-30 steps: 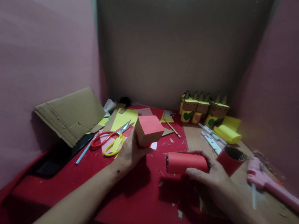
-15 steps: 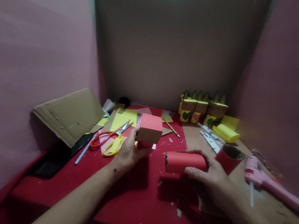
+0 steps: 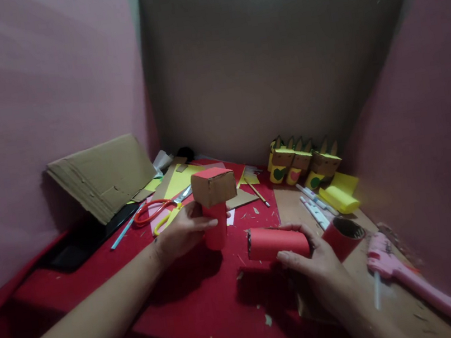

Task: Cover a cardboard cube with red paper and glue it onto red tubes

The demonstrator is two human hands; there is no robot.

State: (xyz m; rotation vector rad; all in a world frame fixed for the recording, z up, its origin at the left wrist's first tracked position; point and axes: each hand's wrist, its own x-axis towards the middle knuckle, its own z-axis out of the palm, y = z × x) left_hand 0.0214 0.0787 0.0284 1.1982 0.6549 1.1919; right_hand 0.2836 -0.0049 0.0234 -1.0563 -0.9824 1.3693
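My left hand is wrapped round a red tube figure, which stands upright with a cardboard box head whose top is red. In my right hand lies a red paper-covered tube, held sideways between thumb and fingers, its open end toward the left. The two tubes are apart. Just beyond my right hand is another red tube, tilted, with its dark opening showing.
Scissors and a pencil lie among coloured papers. A folded cardboard piece leans at left. Several box-headed figures, markers, a yellow roll and a pink glue gun are at right.
The box-headed figure in my left hand has tipped upright and moved slightly left and down, so its red tube body now shows. My right hand and its tube have hardly moved.
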